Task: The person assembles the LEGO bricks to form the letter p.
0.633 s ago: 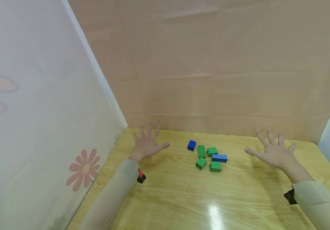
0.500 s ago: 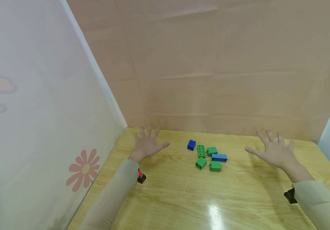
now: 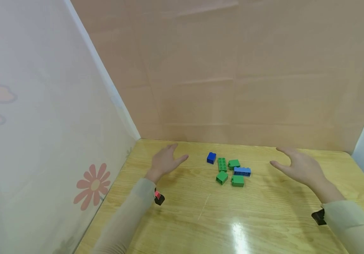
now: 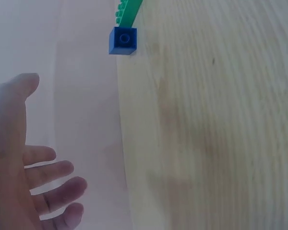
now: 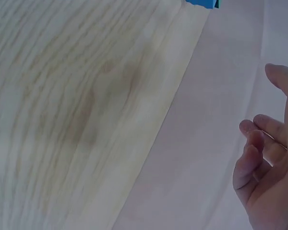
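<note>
Head view: left hand point(image 3: 164, 161) and right hand point(image 3: 304, 168) have loosened from a wide spread.
Both are empty, partly open, fingers gently bent; between them on the wooden tabletop point(image 3: 182, 215), four green toy bricks point(image 3: 237, 181), a dark-blue brick point(image 3: 211, 158) and a longer light-blue brick point(image 3: 242, 171) lie untouched, so handling appears not begun.

- Dark blue brick point(image 3: 211, 158): resting on wood tabletop point(image 3: 182, 218), leftmost, standing apart from the rest; showing hollow underside with round tube in left wrist view.
- Eight-stud green brick point(image 3: 222, 164): lying flat, studs facing up, long side running front to back.
- Rear green brick point(image 3: 234, 164): lying on its side, studs pointing left.
- Light blue long brick point(image 3: 242, 171): lying on its side, showing tubed underside to the front, sitting just in front of rear green brick.
- Right-front green brick point(image 3: 237, 181): lying on its side, studs pointing left.
- Left-front green brick point(image 3: 222, 177): sitting skewed, hollow underside facing front-left, just before eight-stud one.
</note>
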Motion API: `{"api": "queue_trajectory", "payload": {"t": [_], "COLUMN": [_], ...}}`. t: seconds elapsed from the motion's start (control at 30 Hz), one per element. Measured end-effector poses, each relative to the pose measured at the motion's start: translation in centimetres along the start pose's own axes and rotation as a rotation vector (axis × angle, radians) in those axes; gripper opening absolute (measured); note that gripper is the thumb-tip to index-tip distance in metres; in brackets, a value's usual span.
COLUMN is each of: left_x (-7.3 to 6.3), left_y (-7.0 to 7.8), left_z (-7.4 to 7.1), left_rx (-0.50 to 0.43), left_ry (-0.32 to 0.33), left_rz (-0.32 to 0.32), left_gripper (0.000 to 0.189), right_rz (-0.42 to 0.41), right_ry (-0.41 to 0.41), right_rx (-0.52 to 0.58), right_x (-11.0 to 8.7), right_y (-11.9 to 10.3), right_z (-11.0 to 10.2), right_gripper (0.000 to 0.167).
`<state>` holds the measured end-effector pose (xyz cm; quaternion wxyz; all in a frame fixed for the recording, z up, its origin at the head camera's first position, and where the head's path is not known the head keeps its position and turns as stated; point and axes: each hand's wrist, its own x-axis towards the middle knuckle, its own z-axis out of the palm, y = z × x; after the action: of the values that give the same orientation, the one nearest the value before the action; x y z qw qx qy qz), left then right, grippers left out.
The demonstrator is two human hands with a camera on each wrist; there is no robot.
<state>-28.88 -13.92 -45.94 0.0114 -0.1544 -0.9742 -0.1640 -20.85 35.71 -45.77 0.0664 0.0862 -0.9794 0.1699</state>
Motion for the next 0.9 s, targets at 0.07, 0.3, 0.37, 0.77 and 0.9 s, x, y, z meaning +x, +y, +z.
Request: {"api": "queue_trajectory", "payload": {"t": [0.07, 0.3, 0.37, 0.77, 0.9], "left_x": [-0.1, -0.2, -0.1, 1.2, 1.8], "left_y": [0.2, 0.9, 1.0, 3.2, 4.3], "left_z": [0.3, 1.6, 2.2, 4.6, 5.1], "left_rx": [-0.015, -0.095, -0.117, -0.136, -0.103], "left_ry": [0.002, 0.023, 0.021, 0.000, -0.009], "left_rz": [-0.011, 0.005, 0.015, 0.077, 0.071], "left_gripper": [0.092, 0.077, 0.073, 0.066, 0.066], "right_rz": [-0.018, -0.066, -0.079, -0.139, -0.155], "right_ry": [0.001, -0.017, -0.019, -0.024, -0.033], "right_rx": [0.002, 0.033, 0.040, 0.065, 0.060], "right_x": [0.0, -0.2, -0.3, 1.0, 1.8], "right_y": [-0.3, -1.5, -1.9, -4.7, -5.6], "right_z": [0.2, 1.5, 2.0, 3.7, 4.1], "right_gripper": [0.079, 0.068, 0.066, 0.060, 0.060]}}
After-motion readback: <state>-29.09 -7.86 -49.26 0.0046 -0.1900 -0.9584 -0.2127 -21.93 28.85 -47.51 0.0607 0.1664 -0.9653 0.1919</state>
